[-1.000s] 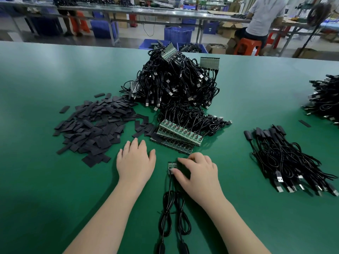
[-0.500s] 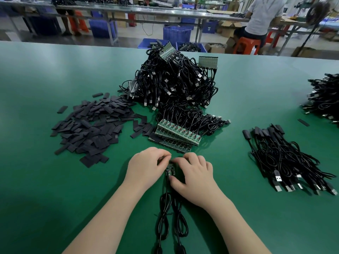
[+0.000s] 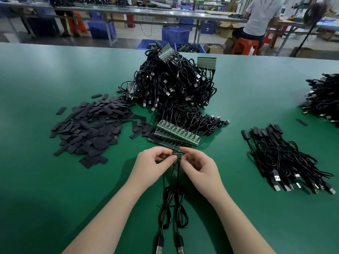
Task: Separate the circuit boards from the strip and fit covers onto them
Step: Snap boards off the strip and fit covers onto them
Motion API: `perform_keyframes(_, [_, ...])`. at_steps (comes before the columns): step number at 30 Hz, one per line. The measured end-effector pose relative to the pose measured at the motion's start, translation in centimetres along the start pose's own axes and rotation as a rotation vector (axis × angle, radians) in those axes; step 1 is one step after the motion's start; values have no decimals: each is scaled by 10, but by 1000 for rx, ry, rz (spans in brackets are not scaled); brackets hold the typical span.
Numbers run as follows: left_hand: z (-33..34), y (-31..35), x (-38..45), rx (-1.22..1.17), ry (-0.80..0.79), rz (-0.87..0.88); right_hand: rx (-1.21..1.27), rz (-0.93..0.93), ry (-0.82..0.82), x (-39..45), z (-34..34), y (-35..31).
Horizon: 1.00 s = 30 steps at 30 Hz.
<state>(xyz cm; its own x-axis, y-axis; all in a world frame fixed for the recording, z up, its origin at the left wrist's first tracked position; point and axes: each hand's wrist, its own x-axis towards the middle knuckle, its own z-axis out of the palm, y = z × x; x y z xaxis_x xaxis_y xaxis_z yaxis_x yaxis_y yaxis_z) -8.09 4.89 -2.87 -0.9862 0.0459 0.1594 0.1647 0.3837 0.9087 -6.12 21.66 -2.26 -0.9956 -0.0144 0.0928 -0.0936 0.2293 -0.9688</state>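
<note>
My left hand (image 3: 153, 165) and my right hand (image 3: 199, 166) both pinch a small green piece of circuit-board strip (image 3: 178, 155), held just above the green table (image 3: 45, 189). Two black USB cables (image 3: 173, 208) hang from that piece and trail toward me. Just beyond my hands lie longer strips of green circuit boards (image 3: 176, 133) with cables attached. A heap of flat black covers (image 3: 88, 131) lies to the left.
A tall tangle of black cables with more board strips (image 3: 174, 83) rises at the table's middle. Covered cables lie in a bundle (image 3: 286, 160) on the right, another cable pile (image 3: 324, 99) at the far right. A seated person (image 3: 260, 17) works behind.
My left hand came off the table and joined the right at the small board piece. Both hands have lifted it slightly, with the two cables trailing.
</note>
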Motion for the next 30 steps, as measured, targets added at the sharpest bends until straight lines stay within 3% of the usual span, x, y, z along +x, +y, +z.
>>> perform_keyframes(4, [6, 5, -4, -80, -25, -6, -41, -40, 126, 1, 1, 0])
perform_keyframes(9, [9, 10, -5, -196, -38, -56, 12, -76, 144, 1, 0, -3])
perform_keyframes(20, [14, 12, -6, -138, 28, -20, -21, -37, 138, 2, -6, -5])
perform_keyframes(30, [22, 17, -8, -87, 130, 9, -100, -153, 277, -1, 3, -6])
